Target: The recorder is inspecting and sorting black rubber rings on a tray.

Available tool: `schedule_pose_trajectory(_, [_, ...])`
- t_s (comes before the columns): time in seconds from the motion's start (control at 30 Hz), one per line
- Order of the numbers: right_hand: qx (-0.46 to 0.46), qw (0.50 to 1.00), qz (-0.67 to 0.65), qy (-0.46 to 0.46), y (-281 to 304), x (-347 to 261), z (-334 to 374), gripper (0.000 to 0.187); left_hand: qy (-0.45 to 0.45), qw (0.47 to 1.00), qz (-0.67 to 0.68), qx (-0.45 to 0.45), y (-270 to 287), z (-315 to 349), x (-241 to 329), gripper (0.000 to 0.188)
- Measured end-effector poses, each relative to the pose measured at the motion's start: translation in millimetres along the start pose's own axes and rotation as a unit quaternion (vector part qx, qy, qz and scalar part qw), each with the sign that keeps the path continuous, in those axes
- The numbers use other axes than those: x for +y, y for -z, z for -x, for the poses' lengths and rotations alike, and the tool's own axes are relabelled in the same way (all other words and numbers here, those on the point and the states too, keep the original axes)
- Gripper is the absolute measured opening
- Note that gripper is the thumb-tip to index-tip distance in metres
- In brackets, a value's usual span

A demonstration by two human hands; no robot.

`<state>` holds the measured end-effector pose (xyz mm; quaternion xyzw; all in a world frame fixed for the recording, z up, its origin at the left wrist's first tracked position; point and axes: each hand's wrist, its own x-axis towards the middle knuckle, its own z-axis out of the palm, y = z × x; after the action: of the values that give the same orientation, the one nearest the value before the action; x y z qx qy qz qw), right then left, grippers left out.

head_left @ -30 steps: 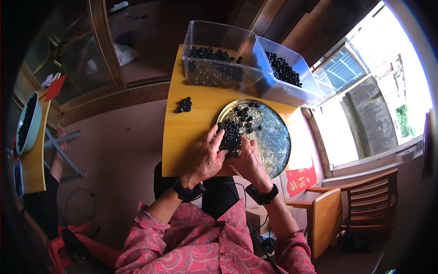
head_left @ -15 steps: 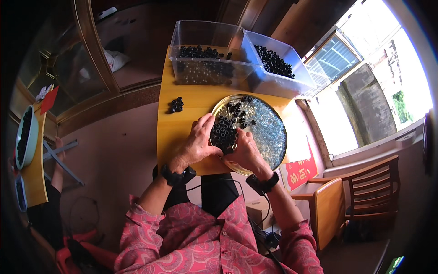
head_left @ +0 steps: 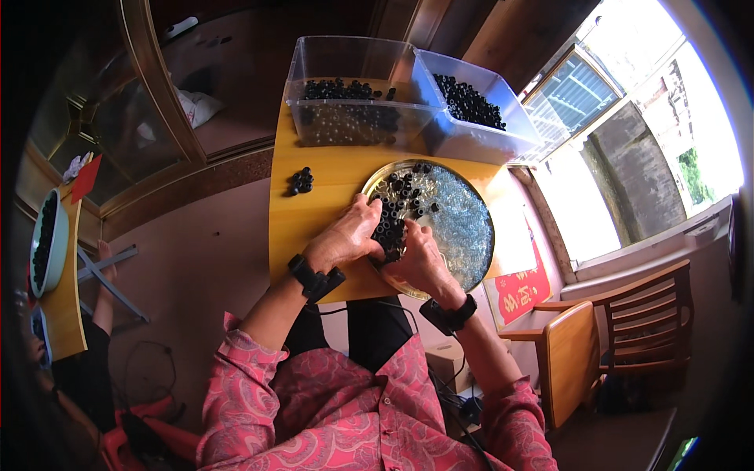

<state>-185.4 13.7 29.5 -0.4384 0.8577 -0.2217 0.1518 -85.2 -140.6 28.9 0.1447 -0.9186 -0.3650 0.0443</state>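
Observation:
A round gold-rimmed tray [head_left: 488, 235] lies on the yellow table, with many small black ring-like pieces [head_left: 389, 228] on its left side and a layer of tiny bluish glittering bits [head_left: 455, 212] on its right. My left hand [head_left: 349, 233] reaches over the tray's left rim. Its fingers and thumb are apart, curved along the edge of the black pieces. At the tray's near middle, my right hand [head_left: 422, 257] has its fingers bent inward against the same pieces. Whatever its fingertips pinch is hidden.
Behind the tray stand a clear plastic bin [head_left: 353, 122] and a bluish bin [head_left: 479, 137], both holding black pieces. A small pile of black pieces [head_left: 300, 181] sits on the table [head_left: 314, 157] at left. A wooden chair [head_left: 573, 361] is at right; another person's arm [head_left: 103, 302] shows far left.
My left hand has shifted slightly, its fingers bending further over the black pieces from the tray's left rim. The right hand stays almost in place.

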Motion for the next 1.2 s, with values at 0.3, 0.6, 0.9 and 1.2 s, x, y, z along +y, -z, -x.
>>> schedule_pose_trajectory(0.3, [0.019,0.999,-0.041,0.015,-5.1,2.4,0.8,0.097,-0.127,0.968,-0.060,0.210,-24.3,-25.6,-23.2,0.029])
schedule_pose_trajectory(0.6, [0.029,0.998,-0.048,0.010,-7.7,-3.8,2.2,0.082,-0.121,0.965,-0.085,0.218,-58.0,-40.4,-19.1,0.033])
schedule_pose_trajectory(0.9, [0.097,0.991,-0.084,0.040,-22.6,12.4,-10.9,0.054,-0.095,0.975,-0.026,0.197,-68.2,-42.7,-3.1,0.027])
schedule_pose_trajectory(1.2, [0.128,0.988,-0.077,0.026,-22.8,10.4,-15.3,0.048,-0.098,0.967,0.038,0.232,-67.1,-44.1,0.7,0.021])
